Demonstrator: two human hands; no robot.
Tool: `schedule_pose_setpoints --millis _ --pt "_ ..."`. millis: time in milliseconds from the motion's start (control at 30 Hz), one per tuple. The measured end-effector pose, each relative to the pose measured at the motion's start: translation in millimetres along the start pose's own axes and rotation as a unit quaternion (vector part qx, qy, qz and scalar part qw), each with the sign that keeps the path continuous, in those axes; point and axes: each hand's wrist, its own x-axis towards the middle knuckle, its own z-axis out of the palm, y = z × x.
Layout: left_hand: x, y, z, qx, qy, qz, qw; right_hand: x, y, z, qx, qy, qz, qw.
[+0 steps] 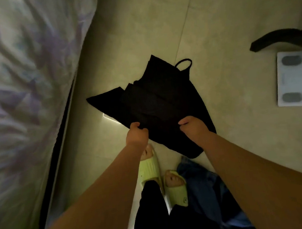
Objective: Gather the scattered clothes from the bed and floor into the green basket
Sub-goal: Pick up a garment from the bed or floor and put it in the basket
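Both hands, left hand [137, 133] and right hand [192, 126], pinch the black strappy garment [156, 103] by its near edge — looks light, limp, best bunched before carrying.

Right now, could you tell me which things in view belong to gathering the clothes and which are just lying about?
Belong to the job:
- black garment, gripped by left hand and right hand
- blue jeans on the floor
- bed, no loose clothes visible on it

Just lying about:
- white bathroom scale
- dark furniture leg
- green slippers, on the feet

The green basket is out of view.
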Motion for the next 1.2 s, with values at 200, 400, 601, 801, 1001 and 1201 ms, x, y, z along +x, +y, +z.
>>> schedule_pose_setpoints --millis 200,400,601,801,1001,1201 --pt "86 -13 11 -0.050 -0.028 -0.088 0.994 80 16 10 -0.018 0.011 0.023 1.000" --pt "146 -23 17 -0.165 -0.022 -0.147 0.975 133 2 47 -0.077 0.032 -0.012 0.996" --pt "165 -21 29 -0.311 -0.086 -0.189 0.927 150 -11 81 -0.001 -0.082 0.047 0.996" --pt "136 -12 41 -0.317 -0.082 -0.186 0.926 111 -12 63 0.310 -0.147 0.077 0.936" --pt "54 7 -6 -0.311 -0.100 -0.245 0.913 38 -49 32 0.388 -0.164 0.027 0.907" --pt "-42 26 -84 -0.353 -0.184 -0.259 0.880 -46 -102 13 0.323 -0.218 -0.054 0.920"
